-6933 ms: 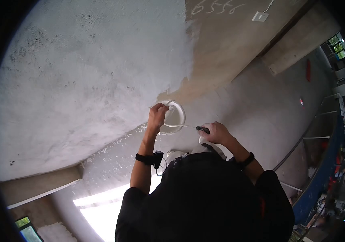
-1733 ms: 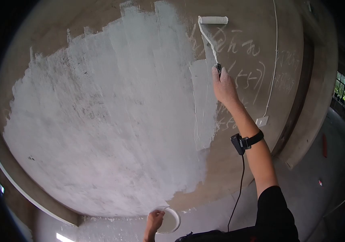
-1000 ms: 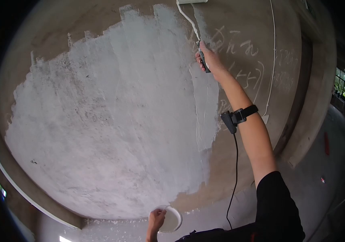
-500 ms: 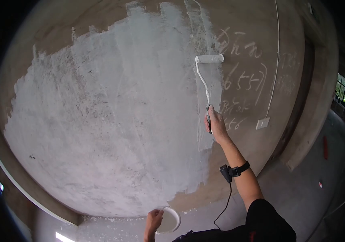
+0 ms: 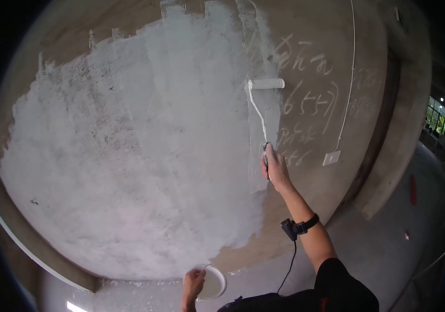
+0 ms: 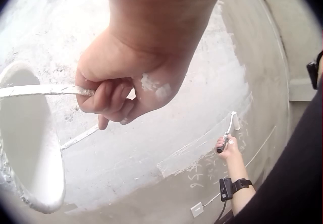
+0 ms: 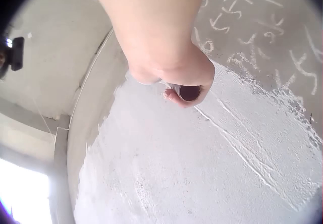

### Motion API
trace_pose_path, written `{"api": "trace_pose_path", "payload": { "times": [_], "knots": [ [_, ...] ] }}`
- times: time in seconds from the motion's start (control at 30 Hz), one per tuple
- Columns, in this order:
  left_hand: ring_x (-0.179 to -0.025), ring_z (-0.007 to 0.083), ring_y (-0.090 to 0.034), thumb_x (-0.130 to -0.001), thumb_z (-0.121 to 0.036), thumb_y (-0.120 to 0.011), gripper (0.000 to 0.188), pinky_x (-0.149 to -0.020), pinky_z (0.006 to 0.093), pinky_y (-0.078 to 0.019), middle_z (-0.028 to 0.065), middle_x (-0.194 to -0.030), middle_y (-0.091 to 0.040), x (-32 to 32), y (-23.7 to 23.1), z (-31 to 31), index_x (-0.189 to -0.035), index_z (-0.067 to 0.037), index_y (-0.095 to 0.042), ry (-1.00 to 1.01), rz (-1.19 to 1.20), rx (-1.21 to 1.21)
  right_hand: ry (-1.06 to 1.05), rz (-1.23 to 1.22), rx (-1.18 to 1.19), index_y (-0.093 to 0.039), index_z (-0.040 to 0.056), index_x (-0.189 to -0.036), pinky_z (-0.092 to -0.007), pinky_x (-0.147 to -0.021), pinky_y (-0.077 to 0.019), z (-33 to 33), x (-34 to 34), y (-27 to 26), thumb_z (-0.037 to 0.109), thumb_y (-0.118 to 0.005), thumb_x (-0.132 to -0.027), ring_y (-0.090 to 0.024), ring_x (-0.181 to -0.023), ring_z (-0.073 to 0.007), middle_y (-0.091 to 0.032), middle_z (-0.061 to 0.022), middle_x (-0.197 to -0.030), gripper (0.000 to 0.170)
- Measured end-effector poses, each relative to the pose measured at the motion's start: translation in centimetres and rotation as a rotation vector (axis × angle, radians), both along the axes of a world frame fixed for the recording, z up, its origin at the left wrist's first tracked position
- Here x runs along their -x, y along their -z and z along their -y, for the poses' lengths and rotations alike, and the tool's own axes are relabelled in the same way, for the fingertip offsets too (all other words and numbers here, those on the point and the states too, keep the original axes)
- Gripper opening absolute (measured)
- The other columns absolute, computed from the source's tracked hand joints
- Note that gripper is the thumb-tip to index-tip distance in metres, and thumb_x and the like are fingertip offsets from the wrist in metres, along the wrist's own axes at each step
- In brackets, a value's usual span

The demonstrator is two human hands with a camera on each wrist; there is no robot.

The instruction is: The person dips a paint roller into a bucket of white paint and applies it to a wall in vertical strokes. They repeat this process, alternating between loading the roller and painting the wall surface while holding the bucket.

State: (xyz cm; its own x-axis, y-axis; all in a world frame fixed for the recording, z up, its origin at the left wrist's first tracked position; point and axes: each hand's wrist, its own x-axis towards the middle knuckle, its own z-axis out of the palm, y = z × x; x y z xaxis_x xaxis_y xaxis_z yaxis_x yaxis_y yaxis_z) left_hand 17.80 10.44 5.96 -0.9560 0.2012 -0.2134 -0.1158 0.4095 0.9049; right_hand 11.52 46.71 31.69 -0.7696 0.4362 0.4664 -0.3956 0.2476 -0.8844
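In the head view my right hand (image 5: 276, 167) grips the dark handle of a paint roller, whose white sleeve (image 5: 268, 83) lies against the wall at the right edge of the painted area (image 5: 181, 130). The handle's dark end (image 7: 190, 92) pokes out of the curled right hand (image 7: 171, 72) in the right wrist view. Low in the head view, my left hand (image 5: 194, 282) holds up a white bucket (image 5: 224, 283). The left wrist view shows the left fingers (image 6: 108, 98) curled round the bucket's white-coated handle (image 6: 45, 90), the bucket (image 6: 55, 173) hanging beside the hand.
Chalk writing (image 5: 308, 104) marks the bare brown wall right of the paint. A white switch plate (image 5: 331, 158) with a cable running up from it is farther right. Splashes dot the grey floor (image 5: 144, 294) along the wall's foot. A red object (image 5: 413, 189) lies at the right.
From near the top of the view, the roller and right hand have come down along the strip, which now has fresh paint higher up. The left hand still holds the bucket low.
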Motion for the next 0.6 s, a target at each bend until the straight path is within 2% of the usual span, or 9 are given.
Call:
{"api": "trace_pose_path", "payload": {
  "times": [0.17,0.43,0.53,0.6],
  "knots": [
    [-0.073,0.0247,-0.067,-0.087,-0.031,-0.061,0.041,-0.068,0.0351,-0.0513,0.0183,-0.079,-0.069,-0.1,-0.8,0.0,-0.097,0.008,-0.066,0.031,-0.078,0.044,-0.001,-0.071,-0.036,-0.044,0.0098,-0.067,-0.0258,-0.040,-0.0335,-0.3,1.1,-9.0,0.054,-0.037,-0.099,-0.040,-0.040,-0.0096,-0.041,0.0013,-0.052,0.055],
    [-0.081,0.0276,-0.069,-0.088,-0.034,-0.060,0.045,-0.072,0.0355,-0.0524,0.0231,-0.087,-0.070,-0.5,-2.2,0.0,-0.101,0.008,-0.065,0.039,-0.004,0.019,-0.060,-0.156,-0.064,-0.047,0.0070,-0.072,-0.0279,-0.041,-0.0370,1.1,2.9,-22.5,0.053,-0.037,-0.098,-0.041,-0.040,-0.0115,-0.043,0.0001,-0.053,0.054],
    [-0.081,0.0269,-0.069,-0.088,-0.035,-0.061,0.045,-0.072,0.0349,-0.0523,0.0227,-0.087,-0.070,-0.2,-1.2,0.0,-0.102,0.009,-0.065,0.060,0.001,-0.005,-0.098,-0.220,-0.084,-0.047,0.0059,-0.074,-0.0291,-0.041,-0.0360,2.0,3.0,-25.0,0.051,-0.038,-0.098,-0.039,-0.040,-0.0124,-0.042,-0.0001,-0.052,0.052],
    [-0.081,0.0268,-0.069,-0.088,-0.034,-0.061,0.045,-0.072,0.0347,-0.0523,0.0223,-0.087,-0.070,0.1,-1.1,-0.3,-0.101,0.009,-0.065,0.059,-0.008,-0.012,-0.217,-0.224,-0.007,-0.046,0.0054,-0.076,-0.0291,-0.041,-0.0345,2.3,3.1,-25.2,0.050,-0.038,-0.098,-0.037,-0.039,-0.0125,-0.040,-0.0004,-0.052,0.050]
  ]
}}
